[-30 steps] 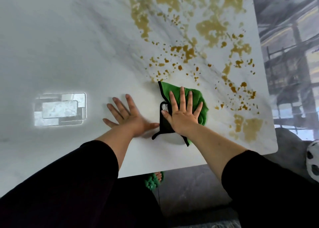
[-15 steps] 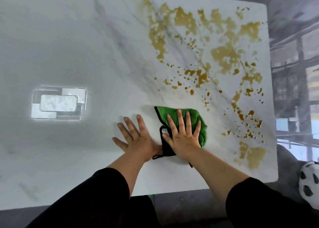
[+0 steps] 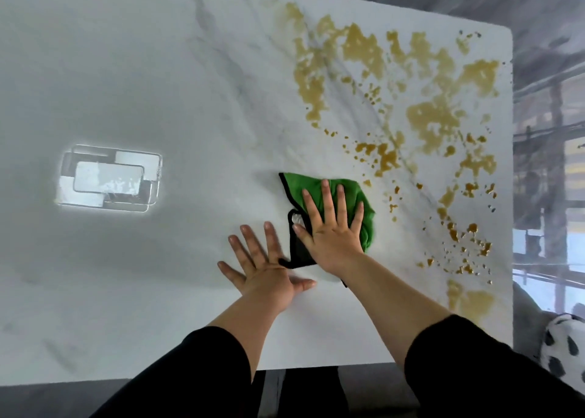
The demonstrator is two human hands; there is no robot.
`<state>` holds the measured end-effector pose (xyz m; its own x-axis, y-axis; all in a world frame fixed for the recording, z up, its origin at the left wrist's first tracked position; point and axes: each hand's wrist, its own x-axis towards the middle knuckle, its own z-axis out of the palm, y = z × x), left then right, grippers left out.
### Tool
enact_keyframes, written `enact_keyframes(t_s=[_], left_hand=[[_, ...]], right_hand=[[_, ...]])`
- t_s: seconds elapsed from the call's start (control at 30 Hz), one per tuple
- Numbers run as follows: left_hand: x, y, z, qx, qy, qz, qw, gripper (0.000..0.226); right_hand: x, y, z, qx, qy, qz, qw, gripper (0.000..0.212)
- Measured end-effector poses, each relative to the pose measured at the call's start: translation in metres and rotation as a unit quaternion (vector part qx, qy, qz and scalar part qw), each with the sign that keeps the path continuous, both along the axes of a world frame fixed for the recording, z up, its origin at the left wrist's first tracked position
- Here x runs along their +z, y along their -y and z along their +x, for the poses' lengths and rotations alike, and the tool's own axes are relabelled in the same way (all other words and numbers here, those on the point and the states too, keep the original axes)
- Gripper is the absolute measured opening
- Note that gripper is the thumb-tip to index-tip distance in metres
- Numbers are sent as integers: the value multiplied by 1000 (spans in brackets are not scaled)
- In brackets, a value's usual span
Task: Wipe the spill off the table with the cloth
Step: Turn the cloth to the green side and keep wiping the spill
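A green cloth [image 3: 364,202] with black trim lies bunched on the white marble table [image 3: 158,85]. My right hand [image 3: 332,234] presses flat on the cloth with its fingers spread. My left hand [image 3: 266,268] lies flat on the bare tabletop just left of the cloth, fingers apart, its thumb near the cloth's black corner. A yellow-brown spill [image 3: 433,119] covers the right part of the table in large patches and many small drops, from the far edge down to a patch [image 3: 471,303] near the front right corner. The nearest drops sit just right of the cloth.
A bright reflection of a ceiling light [image 3: 107,180] shows on the table's left half. The table's right edge [image 3: 512,196] and front edge [image 3: 316,367] are in view. A black-and-white spotted object [image 3: 563,348] sits beyond the front right corner.
The view has shifted, so more of the table's far edge and right corner shows. The cloth now covers where the nearest drops were. Both hands stay flat, side by side.
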<state>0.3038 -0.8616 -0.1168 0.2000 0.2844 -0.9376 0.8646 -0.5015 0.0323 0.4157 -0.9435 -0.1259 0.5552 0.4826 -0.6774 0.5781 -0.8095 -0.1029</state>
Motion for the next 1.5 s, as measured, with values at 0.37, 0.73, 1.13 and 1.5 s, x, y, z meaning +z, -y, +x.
enact_keyframes(t_s=[0.37,0.73,1.13,1.5], left_hand=[[8,8,9,7,35,27,999,153],[-3,-2,8,-2,55,42,998,152],[28,-24,-10,-3,275,135,952,94],[0,-178,136,-159,215,76,961,155]], right_hand=[[6,-62,103,20,32,12,999,68],[2,-16,50,49,-5,0,999,66],[3,-66,102,41,-6,-10,999,70],[-5,-64,103,38,8,9,999,66]])
